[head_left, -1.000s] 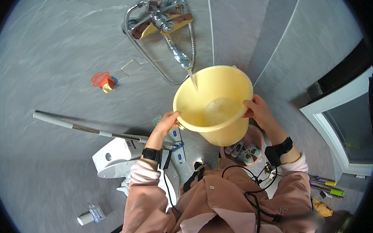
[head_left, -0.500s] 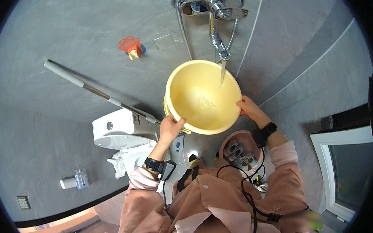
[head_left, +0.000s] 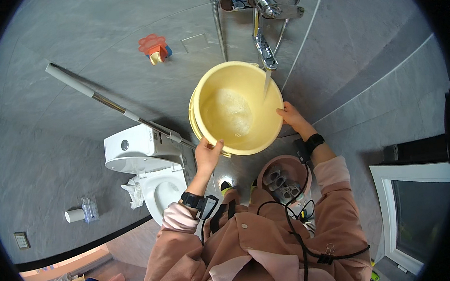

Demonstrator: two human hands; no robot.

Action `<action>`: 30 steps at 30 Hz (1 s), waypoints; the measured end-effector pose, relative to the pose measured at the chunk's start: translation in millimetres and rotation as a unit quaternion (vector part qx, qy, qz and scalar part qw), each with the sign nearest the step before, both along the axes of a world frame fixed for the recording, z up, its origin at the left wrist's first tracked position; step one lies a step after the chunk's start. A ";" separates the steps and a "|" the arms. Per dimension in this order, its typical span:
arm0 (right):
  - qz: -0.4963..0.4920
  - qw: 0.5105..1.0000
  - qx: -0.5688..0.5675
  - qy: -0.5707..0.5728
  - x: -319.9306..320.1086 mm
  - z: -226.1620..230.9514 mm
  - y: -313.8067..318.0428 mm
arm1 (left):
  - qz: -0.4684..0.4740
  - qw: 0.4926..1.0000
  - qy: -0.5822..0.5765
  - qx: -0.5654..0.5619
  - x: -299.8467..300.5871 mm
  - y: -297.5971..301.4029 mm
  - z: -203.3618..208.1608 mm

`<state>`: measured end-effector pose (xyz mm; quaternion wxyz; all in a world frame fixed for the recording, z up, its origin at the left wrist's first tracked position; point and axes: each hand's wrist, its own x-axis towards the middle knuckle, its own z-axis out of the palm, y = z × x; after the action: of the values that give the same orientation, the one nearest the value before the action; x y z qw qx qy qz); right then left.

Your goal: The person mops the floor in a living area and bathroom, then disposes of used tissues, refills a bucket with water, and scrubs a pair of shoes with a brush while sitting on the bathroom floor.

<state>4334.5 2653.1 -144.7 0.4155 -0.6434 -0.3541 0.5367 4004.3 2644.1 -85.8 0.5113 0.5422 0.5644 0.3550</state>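
Observation:
A pale yellow plastic bucket (head_left: pixel 257 131) is under the chrome faucet (head_left: pixel 267 57), and a thin stream of water (head_left: pixel 266 85) runs into it. Shallow, rippling water shows at the bottom. What looks like the handle (head_left: pixel 195 125) hangs down along the bucket's left side. My left hand (head_left: pixel 208 154) grips the near-left rim, thumb over the edge and fingers mostly hidden outside. At the right rim, my right hand (head_left: pixel 292 117) is closed on the edge, its other fingers partly hidden behind the wall of the bucket.
A mop-like pole (head_left: pixel 108 103) leans beside the white toilet (head_left: pixel 164 187) at left. Near my feet, a pink tub (head_left: pixel 292 162) holds several shoes (head_left: pixel 283 183). An orange holder (head_left: pixel 154 45) hangs on the grey wall. A white-framed window (head_left: pixel 383 198) stands at right. Black cables (head_left: pixel 296 231) cross my clothing.
The bucket, with both hands on its rim, appears slightly farther left and higher in view, as the whole view has shifted. Water at its bottom has spread and ripples more.

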 end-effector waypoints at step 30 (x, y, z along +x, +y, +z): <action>-0.296 0.821 0.293 -0.391 -86.6 260.0 115.0 | -0.032 0.979 -0.065 -0.189 13.2 -6.8 -60.1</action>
<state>4247.9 2768.1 115.3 0.5503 -0.7208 -0.4198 -0.0380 4017.5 2637.2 -145.9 0.6513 0.4292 0.5694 0.2597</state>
